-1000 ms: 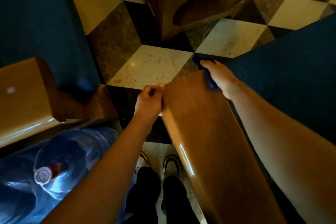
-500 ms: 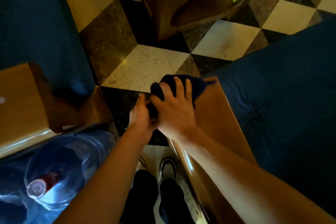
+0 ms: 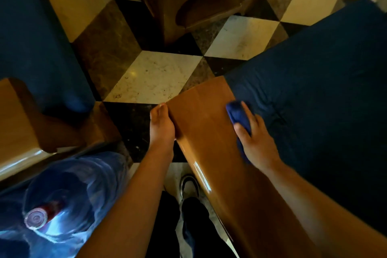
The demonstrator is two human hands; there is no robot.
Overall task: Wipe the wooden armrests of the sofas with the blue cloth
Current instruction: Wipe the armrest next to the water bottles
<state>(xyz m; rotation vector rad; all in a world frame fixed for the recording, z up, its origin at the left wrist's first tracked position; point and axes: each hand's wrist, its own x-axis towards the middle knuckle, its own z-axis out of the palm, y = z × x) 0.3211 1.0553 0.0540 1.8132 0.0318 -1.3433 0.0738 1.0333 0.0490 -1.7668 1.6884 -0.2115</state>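
Observation:
A glossy wooden armrest [image 3: 207, 132] runs from the frame's centre down to the lower right, beside a dark blue sofa seat [image 3: 314, 90]. My right hand [image 3: 254, 138] presses the blue cloth [image 3: 238, 116] against the armrest's right edge, where wood meets cushion. My left hand [image 3: 161, 128] grips the armrest's left edge near its front corner. A second wooden armrest [image 3: 14, 132] of another blue sofa [image 3: 31, 37] lies at the left.
A large blue water bottle [image 3: 62, 199] with a red cap lies at the lower left. A wooden side table [image 3: 199, 2] stands ahead on the checkered floor [image 3: 155, 77]. My shoes [image 3: 189, 186] are between the sofas.
My right hand has swept the cloth from the armrest's front left corner, beside my left hand, across to its right edge. The left hand has stayed put.

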